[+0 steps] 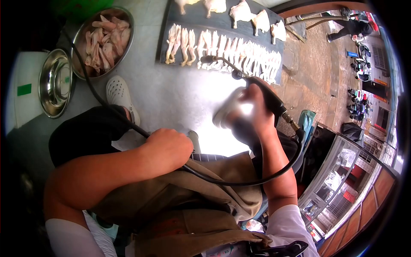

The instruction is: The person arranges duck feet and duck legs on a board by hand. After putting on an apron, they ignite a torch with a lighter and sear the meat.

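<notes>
My right hand is wrapped around the handle of a gas blowtorch. Its nozzle lies over a row of pale, slender raw poultry pieces on a dark board; no flame can be made out. Behind that row are several raw poultry leg pieces. From the torch handle a black hose loops down across my lap to my left hand, which is closed around it, then runs up to the upper left.
A steel bowl of raw poultry pieces stands on the floor at upper left, beside a shallower steel bowl. My shoe is near them. At right are a glass-fronted cabinet, a wet street, parked scooters and a person.
</notes>
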The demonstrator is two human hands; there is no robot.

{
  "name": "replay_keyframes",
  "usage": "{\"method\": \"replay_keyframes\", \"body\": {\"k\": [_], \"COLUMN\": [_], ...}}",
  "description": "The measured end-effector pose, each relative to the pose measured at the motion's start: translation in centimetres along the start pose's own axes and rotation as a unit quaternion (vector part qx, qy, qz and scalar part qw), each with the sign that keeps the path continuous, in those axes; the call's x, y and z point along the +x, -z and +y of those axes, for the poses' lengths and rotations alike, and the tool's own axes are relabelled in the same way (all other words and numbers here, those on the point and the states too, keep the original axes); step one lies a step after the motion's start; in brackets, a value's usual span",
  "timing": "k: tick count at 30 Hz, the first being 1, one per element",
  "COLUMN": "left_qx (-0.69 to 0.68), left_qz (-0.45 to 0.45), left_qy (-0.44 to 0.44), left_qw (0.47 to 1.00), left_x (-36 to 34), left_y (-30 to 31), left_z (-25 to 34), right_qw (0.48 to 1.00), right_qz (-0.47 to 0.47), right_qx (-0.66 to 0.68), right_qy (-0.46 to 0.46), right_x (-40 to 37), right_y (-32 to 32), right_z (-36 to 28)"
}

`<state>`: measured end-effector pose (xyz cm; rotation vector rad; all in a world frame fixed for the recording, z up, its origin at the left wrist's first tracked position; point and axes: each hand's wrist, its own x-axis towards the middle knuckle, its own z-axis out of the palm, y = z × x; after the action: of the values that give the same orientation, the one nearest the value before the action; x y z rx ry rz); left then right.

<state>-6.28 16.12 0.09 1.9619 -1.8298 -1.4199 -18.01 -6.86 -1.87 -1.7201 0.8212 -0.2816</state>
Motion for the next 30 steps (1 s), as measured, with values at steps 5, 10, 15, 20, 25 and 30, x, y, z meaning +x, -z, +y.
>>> {"method": "replay_keyframes", "body": {"k": [5,10,15,20,25,30], "left_qx": [-0.006,-0.026,-0.039,-0.002,-0.028,-0.026], "left_qz": [-0.022,-0.017,0.012,-0.007,0.025,0.016], "left_qy": [0.006,0.011,-0.036,-0.033,-0.021,-0.029], "left_qw": [1.0,0.999,0.999,0.999,0.999,0.999], "left_x": [0.0,-0.3,-0.7,-0.7,-1.2,-1.3], "left_y": [0.3,0.6,0.0,-0.2,0.1,0.5], "left_z": [0.0,0.3,0.1,0.4,0.3,0.4], "right_qw": [1.0,0.998,0.999,0.996,0.994,0.996], "right_qz": [0.007,-0.028,0.013,0.059,0.058,0.04], "right_qx": [0.008,-0.045,-0.006,-0.038,-0.056,-0.062], "right_qy": [0.022,-0.029,-0.048,-0.047,-0.071,-0.049], "right_x": [0.0,-0.1,-0.4,1.5,2.4,2.9], "right_y": [0.0,0.3,0.5,0.5,0.2,-0.1], "right_z": [0.8,-0.6,-2.7,-3.9,-4.7,-5.0]}}
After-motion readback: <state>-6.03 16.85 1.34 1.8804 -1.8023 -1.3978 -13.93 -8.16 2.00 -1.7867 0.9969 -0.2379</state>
